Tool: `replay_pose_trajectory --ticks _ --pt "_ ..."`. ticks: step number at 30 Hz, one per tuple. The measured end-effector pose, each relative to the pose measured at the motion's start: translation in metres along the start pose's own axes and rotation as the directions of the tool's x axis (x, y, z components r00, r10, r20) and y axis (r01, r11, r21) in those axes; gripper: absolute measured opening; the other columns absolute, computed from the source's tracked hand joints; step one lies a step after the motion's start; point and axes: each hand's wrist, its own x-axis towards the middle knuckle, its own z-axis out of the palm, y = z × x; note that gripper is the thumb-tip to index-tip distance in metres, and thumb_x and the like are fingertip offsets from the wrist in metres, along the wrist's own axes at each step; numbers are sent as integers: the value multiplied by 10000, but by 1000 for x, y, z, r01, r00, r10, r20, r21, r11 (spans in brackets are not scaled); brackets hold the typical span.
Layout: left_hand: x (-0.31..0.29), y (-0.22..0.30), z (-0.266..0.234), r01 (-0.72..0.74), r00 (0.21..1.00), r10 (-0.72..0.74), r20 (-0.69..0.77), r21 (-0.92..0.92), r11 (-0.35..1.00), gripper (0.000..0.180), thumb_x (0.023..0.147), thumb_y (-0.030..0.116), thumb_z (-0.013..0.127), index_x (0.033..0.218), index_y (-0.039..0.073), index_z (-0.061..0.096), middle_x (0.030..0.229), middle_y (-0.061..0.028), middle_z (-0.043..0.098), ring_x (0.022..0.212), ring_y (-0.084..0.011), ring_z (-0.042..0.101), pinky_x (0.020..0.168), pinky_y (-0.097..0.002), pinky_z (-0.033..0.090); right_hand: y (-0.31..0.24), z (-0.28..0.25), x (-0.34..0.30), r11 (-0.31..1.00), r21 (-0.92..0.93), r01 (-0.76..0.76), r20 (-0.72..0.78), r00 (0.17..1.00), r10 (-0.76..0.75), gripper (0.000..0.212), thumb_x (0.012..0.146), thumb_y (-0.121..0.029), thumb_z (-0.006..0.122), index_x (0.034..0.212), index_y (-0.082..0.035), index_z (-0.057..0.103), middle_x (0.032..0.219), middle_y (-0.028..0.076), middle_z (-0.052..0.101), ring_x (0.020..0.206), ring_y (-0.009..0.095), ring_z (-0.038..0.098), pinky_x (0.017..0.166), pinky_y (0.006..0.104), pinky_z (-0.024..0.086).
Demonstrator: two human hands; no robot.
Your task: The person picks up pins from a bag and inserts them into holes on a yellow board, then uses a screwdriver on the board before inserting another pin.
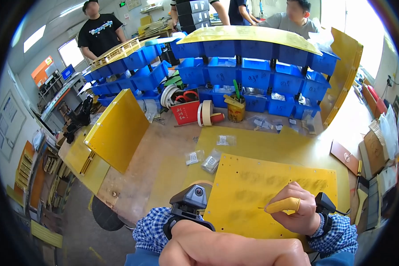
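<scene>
On the worktop [164,150], the right hand [297,213], its grip closed on a thin pin, rests on the flat yellow panel [261,186] for steadiness, while the left hand [186,230] is hidden, its grip impossible to tell.

The left hand [226,250] is cut off by the lower edge, its fingers out of sight, while the thin pin-like thing just left of the right hand's [295,208] yellow-capped finger [283,205] is too small to identify.

Workbench [155,155] with yellow panel [270,195]
</scene>
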Motion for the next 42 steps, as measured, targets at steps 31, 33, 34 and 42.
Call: replay_pose_trajectory --ticks 31,33,34,42 --pt "6 1 -9 75 996 -65 54 -224 972 738 912 632 524 1100 -76 437 1015 -238 582 808 -191 586 712 -257 509 -6 -11 0 1000 -17 6 31 999 -6 105 715 -73 757 782 -96 680 838 46 715 689 175 638 634 314 439" --pt "-2 9 -13 87 996 -87 -26 -26 996 554 905 454 597 1075 -54 455 950 -191 569 772 -170 563 674 -248 501 1 -4 2 998 -7 69 21 997 -69 138 722 -157 757 790 -82 664 822 62 702 697 205 632 641 329 441" --pt "-7 14 -13 98 994 -93 -61 69 993 470 901 364 634 1063 -43 464 918 -168 562 754 -160 551 654 -244 497 4 -1 0 997 -11 78 10 997 -78 169 699 -160 769 787 -74 655 795 63 685 679 214 622 630 335 439" --pt "-17 40 3 176 959 -46 -281 461 870 152 850 -8 703 861 5 552 750 -93 567 633 -161 538 564 -245 468 -4 0 3 996 37 87 -7 996 -86 189 686 3 775 830 -88 694 787 32 682 679 195 637 606 306 455"
